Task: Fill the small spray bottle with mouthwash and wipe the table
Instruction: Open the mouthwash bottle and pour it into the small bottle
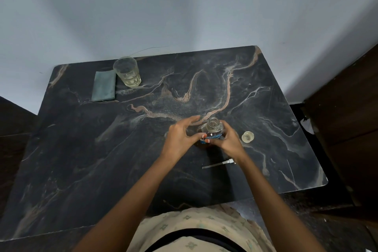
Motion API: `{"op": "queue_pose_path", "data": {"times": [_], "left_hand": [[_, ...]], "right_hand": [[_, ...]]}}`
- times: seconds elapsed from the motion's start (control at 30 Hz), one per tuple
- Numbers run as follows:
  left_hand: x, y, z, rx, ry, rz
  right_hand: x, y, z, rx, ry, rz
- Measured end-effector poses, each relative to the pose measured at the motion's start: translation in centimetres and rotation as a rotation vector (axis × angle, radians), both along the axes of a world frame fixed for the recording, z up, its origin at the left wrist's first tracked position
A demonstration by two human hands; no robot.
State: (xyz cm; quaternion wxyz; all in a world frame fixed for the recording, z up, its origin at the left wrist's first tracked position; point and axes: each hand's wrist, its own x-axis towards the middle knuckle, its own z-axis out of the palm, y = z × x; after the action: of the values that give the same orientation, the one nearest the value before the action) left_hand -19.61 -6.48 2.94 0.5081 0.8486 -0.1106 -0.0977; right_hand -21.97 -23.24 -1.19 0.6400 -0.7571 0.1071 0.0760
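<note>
A clear bottle (212, 129) with a blue label and dark liquid stands upright near the middle of the marble table (102, 149), its neck uncapped. My right hand (229, 141) is wrapped around its right side. My left hand (182, 137) is at its left side, fingers apart and curved, the thumb touching the label. A clear cap (247, 136) lies just right of the bottle. A white spray pump with its dip tube (218, 164) lies flat in front of the bottle, partly under my right wrist. I cannot make out a separate small spray bottle.
A drinking glass (127, 71) with a little pale liquid stands at the back left. Next to it lies a folded grey-green cloth (104, 86). A wall runs behind the table, and dark wooden furniture (347, 118) stands close on the right.
</note>
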Motion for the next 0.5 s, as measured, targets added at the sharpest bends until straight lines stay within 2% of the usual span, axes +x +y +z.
{"op": "queue_pose_path", "data": {"times": [0.23,0.33,0.5], "left_hand": [[0.3,6.1,-0.7,-0.061,0.035,0.045],[-0.2,7.6,-2.5,-0.056,0.113,0.064],[-0.7,7.6,-4.8,-0.197,0.274,0.079]], "right_hand": [[0.1,-0.1,-0.2,0.0,0.029,0.005],[0.1,-0.1,-0.3,-0.001,0.03,0.004],[0.2,-0.1,-0.3,-0.02,0.025,0.016]]}}
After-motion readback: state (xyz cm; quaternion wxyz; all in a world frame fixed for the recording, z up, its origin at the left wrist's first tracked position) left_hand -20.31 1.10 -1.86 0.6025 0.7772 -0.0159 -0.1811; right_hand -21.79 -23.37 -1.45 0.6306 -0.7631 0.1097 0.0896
